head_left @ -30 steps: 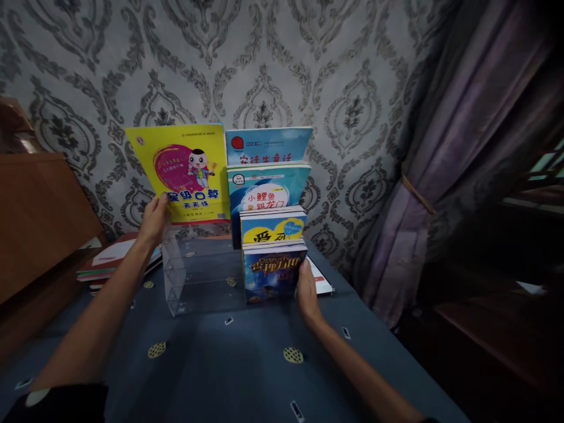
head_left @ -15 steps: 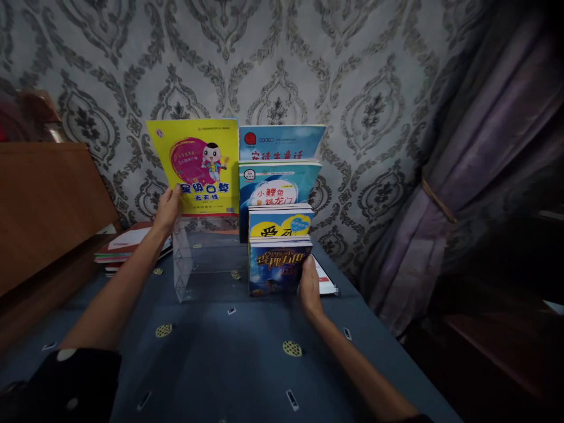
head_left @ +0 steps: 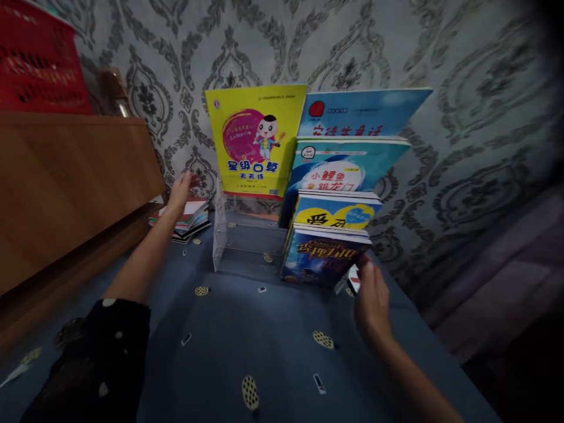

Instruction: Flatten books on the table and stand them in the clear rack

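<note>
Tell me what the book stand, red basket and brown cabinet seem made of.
Book stand: probably clear, glossy acrylic; the blue cloth shows through. Red basket: likely smooth plastic, given its slotted wall. Brown cabinet: perhaps wood or veneer, faintly streaked, satin.

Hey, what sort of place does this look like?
Probably a room in a home, perhaps a study corner: books stand in a clear rack on a blue table, against ornate patterned wallpaper.
</note>
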Available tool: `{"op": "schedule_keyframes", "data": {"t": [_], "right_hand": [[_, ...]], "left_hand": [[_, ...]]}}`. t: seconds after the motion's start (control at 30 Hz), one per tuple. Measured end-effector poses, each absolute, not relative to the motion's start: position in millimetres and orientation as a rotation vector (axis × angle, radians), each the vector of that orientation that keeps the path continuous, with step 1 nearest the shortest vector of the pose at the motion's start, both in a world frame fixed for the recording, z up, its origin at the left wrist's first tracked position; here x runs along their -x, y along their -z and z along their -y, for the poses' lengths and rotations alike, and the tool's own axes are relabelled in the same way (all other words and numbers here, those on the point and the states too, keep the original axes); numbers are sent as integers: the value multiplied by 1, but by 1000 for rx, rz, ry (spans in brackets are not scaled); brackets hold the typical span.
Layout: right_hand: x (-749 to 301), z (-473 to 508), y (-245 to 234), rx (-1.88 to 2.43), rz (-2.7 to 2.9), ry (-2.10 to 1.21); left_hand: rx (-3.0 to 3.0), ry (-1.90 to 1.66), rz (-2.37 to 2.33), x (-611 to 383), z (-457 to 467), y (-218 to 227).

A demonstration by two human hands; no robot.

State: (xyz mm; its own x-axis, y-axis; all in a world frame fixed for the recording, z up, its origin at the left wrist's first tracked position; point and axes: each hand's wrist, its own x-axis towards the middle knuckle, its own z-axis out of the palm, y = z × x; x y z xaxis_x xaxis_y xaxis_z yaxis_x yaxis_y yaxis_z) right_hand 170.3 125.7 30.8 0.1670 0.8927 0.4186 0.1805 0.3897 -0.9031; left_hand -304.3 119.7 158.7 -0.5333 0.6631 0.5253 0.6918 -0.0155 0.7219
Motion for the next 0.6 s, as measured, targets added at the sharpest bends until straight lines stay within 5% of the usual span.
{"op": "schedule_keyframes", "data": {"t": [0.33,0.6], "right_hand": [[-168,-59,3,1164,1491,-667],[-174,-54,29,1249,1545,-684]], "left_hand": [[1574,704,2520,365,-69,-67],[1686,318,2443,375,-55,-57]]}}
